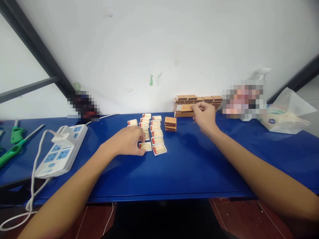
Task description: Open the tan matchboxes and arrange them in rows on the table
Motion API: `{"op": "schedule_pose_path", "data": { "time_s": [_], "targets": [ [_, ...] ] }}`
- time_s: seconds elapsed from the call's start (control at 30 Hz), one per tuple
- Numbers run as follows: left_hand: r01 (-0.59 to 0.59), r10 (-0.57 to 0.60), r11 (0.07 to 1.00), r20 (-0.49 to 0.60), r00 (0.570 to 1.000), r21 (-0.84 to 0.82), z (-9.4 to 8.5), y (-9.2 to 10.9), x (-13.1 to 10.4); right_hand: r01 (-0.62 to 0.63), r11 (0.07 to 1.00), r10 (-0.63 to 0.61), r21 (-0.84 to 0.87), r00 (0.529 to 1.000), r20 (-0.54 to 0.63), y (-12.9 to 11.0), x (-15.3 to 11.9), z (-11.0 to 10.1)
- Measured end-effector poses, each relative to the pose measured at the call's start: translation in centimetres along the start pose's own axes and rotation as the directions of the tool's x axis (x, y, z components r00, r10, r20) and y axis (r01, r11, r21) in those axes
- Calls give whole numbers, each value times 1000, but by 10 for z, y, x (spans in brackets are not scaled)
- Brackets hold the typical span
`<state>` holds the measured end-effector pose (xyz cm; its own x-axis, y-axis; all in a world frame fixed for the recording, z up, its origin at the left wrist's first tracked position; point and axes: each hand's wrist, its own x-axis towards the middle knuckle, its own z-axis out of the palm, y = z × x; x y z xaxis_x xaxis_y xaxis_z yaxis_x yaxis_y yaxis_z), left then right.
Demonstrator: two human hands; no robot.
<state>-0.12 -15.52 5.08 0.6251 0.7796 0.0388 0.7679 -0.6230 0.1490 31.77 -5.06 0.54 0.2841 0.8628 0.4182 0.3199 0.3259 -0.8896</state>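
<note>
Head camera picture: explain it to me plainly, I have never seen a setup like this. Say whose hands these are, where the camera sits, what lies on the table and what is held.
There is no machine here. A person wears a camera on the head, looking forward and down, so both bare arms reach in from the bottom edge.

The long blue table stands against a white wall. In the middle lie rows of small open matchbox trays filled with red-tipped matches. The left hand rests on the nearest trays. Beside them stands a short stack of orange-brown matchbox sleeves.

The right hand pinches one orange-brown matchbox at a larger pile of the same boxes by the wall.

At the left lie a white power strip with blue sockets and green long-nosed lighters; at the right, a soft tissue pack.
</note>
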Motion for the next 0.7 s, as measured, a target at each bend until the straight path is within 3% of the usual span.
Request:
{"op": "schedule_pose_path", "data": {
  "time_s": [0.27,0.47,0.57,0.7],
  "targets": [
    [38,-36,999,-69,997,33,-5,-4,2,-152,967,169,-204,983,67,15,12,-4],
    [50,-37,996,-154,987,78,-1,-5,4,-175,932,244,-316,950,194,17,11,-4],
    [70,-51,993,-184,982,97,-2,-3,4,-64,883,225,-466,928,298,16,10,-6],
    [68,-42,991,-209,977,118,-3,-3,4,199,707,149,-678,896,418,15,8,-8]
  ]
}}
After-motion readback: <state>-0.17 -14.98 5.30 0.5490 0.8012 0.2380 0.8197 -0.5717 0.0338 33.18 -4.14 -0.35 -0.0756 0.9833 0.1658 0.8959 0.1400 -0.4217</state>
